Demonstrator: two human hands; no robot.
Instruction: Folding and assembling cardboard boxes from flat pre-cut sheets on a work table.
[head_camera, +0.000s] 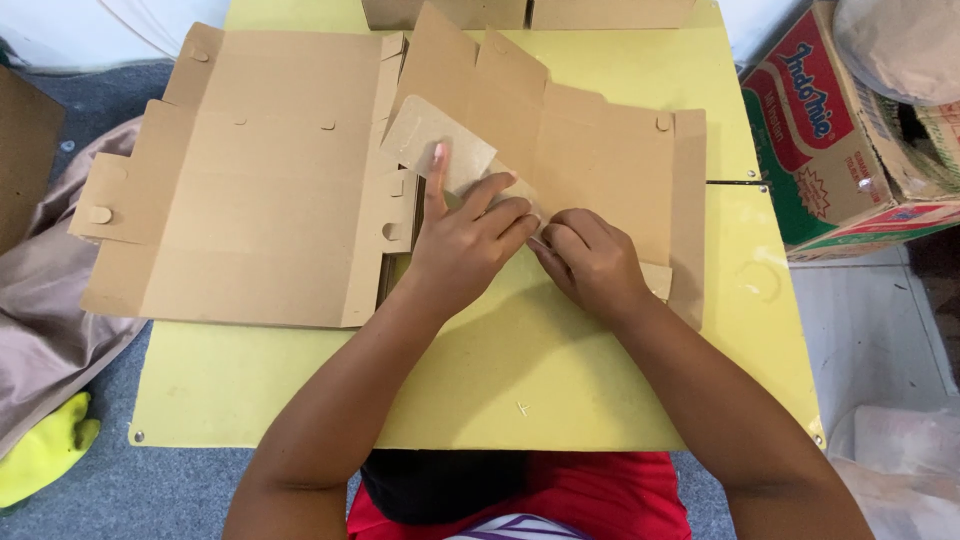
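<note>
A flat die-cut cardboard box blank (600, 160) lies on the yellow table (480, 380) in front of me. My left hand (462, 240) presses on a rounded side flap (425, 135) of it, index finger stretched along the flap. My right hand (590, 262) rests beside it, fingertips pinching the fold line at the blank's near edge. Both hands touch the same blank, close together.
A stack of unfolded cardboard blanks (250, 180) lies on the table's left half. Folded boxes (530, 12) stand at the far edge. A printed carton (840, 140) sits right of the table, beige cloth (50, 310) and a yellow item (45, 450) on the left floor.
</note>
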